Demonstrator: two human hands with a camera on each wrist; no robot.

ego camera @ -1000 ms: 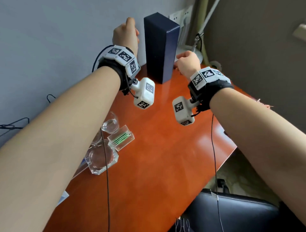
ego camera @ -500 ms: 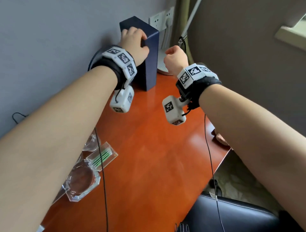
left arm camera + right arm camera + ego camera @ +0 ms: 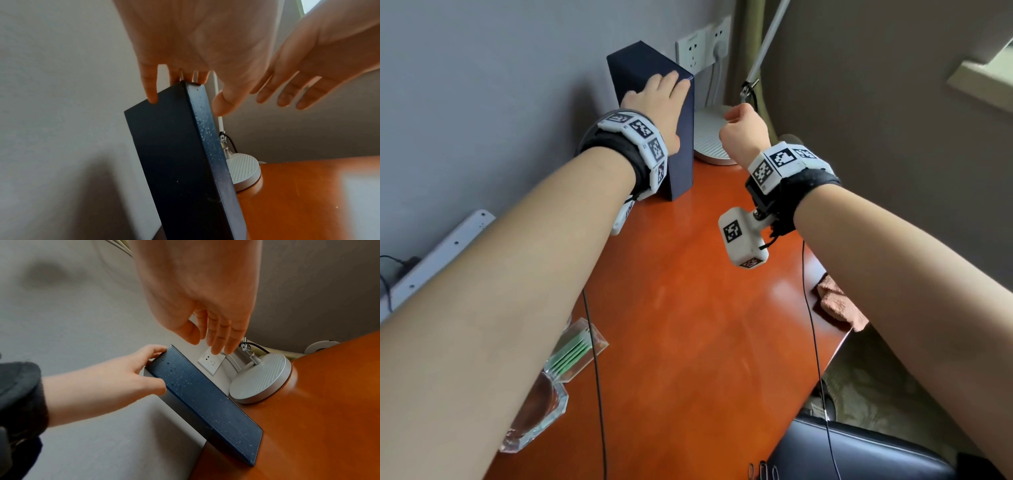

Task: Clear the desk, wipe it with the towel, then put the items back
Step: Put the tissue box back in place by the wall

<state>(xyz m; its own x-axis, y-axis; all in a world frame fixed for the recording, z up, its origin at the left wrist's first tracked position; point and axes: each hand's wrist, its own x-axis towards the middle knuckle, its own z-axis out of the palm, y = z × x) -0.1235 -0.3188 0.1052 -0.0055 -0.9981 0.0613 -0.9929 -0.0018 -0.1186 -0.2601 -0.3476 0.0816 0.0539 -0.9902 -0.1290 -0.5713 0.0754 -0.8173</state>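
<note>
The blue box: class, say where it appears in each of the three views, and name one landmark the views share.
Head: the blue box stands upper centre, at the desk's far end by the wall, left hand on top.
Left wrist: the box fills the centre, top to bottom edge, under the fingers.
Right wrist: centre, slanting toward lower right, left hand on its upper end.
Shared landmark: the round lamp base, just right of the box.

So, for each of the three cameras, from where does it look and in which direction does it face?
Head: worn on the head, facing forward and down at the desk; both forearms, left hand and right hand show.
Left wrist: looks along the left hand, which grips the dark blue box; the right hand shows too.
Right wrist: looks along the right hand toward the lamp base.
All three views share the dark blue box and lamp base.
</note>
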